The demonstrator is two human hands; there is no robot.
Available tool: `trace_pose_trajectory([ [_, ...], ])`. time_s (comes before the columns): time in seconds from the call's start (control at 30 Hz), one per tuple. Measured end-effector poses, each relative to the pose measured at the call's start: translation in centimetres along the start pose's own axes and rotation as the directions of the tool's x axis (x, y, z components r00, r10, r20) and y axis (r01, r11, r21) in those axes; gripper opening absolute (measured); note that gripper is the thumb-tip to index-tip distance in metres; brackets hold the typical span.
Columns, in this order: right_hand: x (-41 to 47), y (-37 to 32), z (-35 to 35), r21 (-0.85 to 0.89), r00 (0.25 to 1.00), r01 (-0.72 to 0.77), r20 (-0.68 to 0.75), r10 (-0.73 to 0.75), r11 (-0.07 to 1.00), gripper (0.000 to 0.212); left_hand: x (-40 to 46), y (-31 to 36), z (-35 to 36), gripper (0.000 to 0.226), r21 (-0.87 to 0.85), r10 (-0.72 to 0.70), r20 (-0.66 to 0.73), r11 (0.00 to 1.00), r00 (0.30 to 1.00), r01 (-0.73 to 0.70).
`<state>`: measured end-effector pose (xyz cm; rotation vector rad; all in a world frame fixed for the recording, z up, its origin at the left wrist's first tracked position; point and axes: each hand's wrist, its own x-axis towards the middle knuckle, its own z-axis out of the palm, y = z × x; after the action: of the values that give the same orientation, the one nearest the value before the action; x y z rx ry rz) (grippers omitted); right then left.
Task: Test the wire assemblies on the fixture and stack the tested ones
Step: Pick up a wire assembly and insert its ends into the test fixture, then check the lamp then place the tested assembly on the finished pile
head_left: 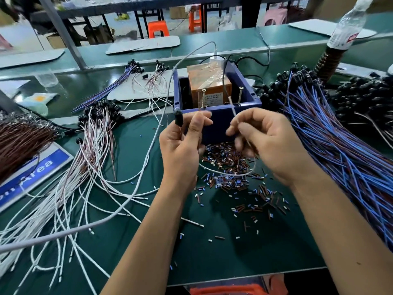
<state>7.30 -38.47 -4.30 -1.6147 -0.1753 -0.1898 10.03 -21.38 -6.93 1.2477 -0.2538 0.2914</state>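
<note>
Left hand [180, 145] pinching black round plug end [178, 118], right hand [268, 143] pinching thin white wire [232, 108], blue plastic box fixture [217, 103] at 12 o'clock

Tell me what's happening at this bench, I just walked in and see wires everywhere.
A person is testing wire assemblies at a blue box with two upright screws on its edge. The left hand pinches the black end of one white wire; the right hand holds the wire's other end up near the screws. White wires lie piled to the left, blue ones to the right.
</note>
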Motion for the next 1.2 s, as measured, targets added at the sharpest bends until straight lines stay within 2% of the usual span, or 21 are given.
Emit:
trace_pose_trajectory([
  [0.07,0.5,0.0,-0.1,-0.032,0.992,0.075,-0.103,-0.078,0.997,0.019,0.1,-0.3,-0.1,0.023,0.094,0.032,-0.111,0.995,0.993,-0.022],
  [0.17,1.3,0.7,-0.1,-0.292,0.915,0.209,-0.279,-0.292,0.933,0.015,0.3,-0.6,-0.2,0.015,0.228,0.136,-0.251,0.971,0.958,-0.079],
  [0.23,1.6,1.3,0.3,-0.415,0.835,0.23,-0.381,-0.398,0.88,0.015,0.2,-0.5,0.0,0.008,0.281,0.199,-0.279,0.952,0.939,-0.118],
  [0.37,1.4,2.3,1.2,-0.576,0.682,0.213,-0.491,-0.542,0.789,0.021,0.1,-0.6,0.4,0.011,0.415,0.332,-0.283,0.888,0.9,-0.197],
  [0.47,1.3,2.7,1.4,-0.625,0.629,0.175,-0.524,-0.574,0.761,0.021,0.2,-0.9,0.6,0.013,0.489,0.402,-0.307,0.844,0.863,-0.219],
  [0.63,0.8,2.6,1.9,-0.661,0.628,0.177,-0.494,-0.601,0.729,0.018,0.1,-0.9,0.7,0.014,0.562,0.464,-0.256,0.785,0.848,-0.259],
  [0.77,0.5,2.5,2.1,-0.659,0.636,0.187,-0.484,-0.601,0.729,0.017,0.1,-0.9,0.7,0.015,0.559,0.469,-0.214,0.778,0.857,-0.286],
  [0.97,0.4,2.6,2.2,-0.649,0.642,0.192,-0.484,-0.594,0.736,0.017,-0.1,-1.0,1.1,0.015,0.476,0.393,-0.206,0.84,0.896,-0.259],
  [1.2,0.4,2.7,2.3,-0.648,0.65,0.188,-0.481,-0.588,0.738,0.017,0.1,-1.0,1.0,0.015,0.435,0.351,-0.208,0.869,0.913,-0.235],
])
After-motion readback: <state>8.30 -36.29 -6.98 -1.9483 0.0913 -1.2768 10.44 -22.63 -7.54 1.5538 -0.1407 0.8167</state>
